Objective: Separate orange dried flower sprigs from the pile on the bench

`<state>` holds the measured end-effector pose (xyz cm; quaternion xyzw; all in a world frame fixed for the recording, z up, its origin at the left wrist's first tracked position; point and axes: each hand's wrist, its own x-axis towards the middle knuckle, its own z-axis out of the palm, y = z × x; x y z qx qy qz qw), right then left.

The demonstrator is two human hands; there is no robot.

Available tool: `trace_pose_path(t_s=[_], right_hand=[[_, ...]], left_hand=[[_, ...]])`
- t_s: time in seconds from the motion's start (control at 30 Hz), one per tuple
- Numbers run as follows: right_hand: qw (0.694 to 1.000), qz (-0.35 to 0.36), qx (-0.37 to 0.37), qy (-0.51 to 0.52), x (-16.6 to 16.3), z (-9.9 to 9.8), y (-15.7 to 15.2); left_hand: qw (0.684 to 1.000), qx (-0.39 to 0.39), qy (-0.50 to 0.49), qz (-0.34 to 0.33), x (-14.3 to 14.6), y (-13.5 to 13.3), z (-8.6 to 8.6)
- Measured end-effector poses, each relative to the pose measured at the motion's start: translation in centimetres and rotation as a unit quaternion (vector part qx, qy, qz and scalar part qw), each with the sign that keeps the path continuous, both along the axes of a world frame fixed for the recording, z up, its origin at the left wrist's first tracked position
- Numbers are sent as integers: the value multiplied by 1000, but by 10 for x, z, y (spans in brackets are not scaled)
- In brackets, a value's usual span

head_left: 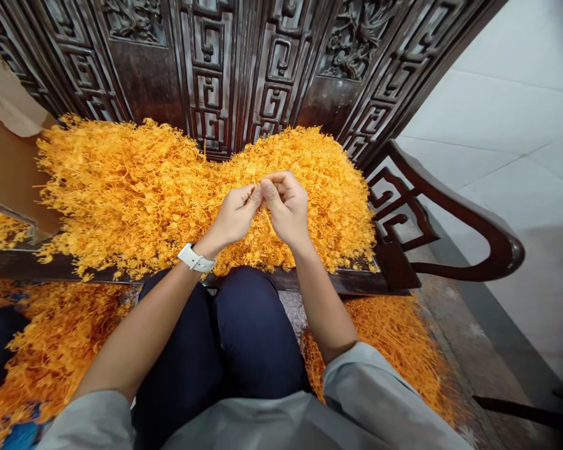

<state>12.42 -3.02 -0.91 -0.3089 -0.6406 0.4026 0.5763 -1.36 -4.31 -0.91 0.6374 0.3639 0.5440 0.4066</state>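
Centrally, the fingertips of the left hand (237, 215) and right hand (289, 209) are pinched together over the orange pile (178, 194) heaped on the dark bench (363, 282); whether anything is gripped cannot be told.

white watch (186, 254) worn on wrist just behind left hand (238, 215), pale strap (203, 264) wrapped round. loose grey sleeve (94, 419) seen near elbow, well behind watch; matching wide sleeve (368, 378) seen well behind right hand (288, 209). grey shirt (253, 428), lightly creased, worn between sleeves. dark navy trousers (256, 337) seen nearer hands.
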Motion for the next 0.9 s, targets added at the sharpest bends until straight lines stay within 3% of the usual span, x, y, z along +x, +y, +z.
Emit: trace_pose_path(t_s=[0.13, 0.37, 0.53, 0.63, 0.8, 0.9], right_hand=[[998, 38, -31, 38, -1, -2, 2], [975, 111, -145, 128, 0, 0, -5], [962, 140, -147, 180, 9, -1, -7], [963, 121, -161, 178, 10, -5, -2], [989, 5, -102, 105, 21, -1, 17], [997, 27, -67, 36, 30, 9, 21]], left_hand=[[995, -58, -36, -69, -2, -4, 7], [977, -143, -116, -107, 8, -17, 14], [981, -118, -138, -62, 2, -16, 21], [986, -94, -131, -49, -9, -10, 24], [982, -122, -28, -144, -16, -6, 20], [982, -126, -3, -143, -13, -7, 19]])
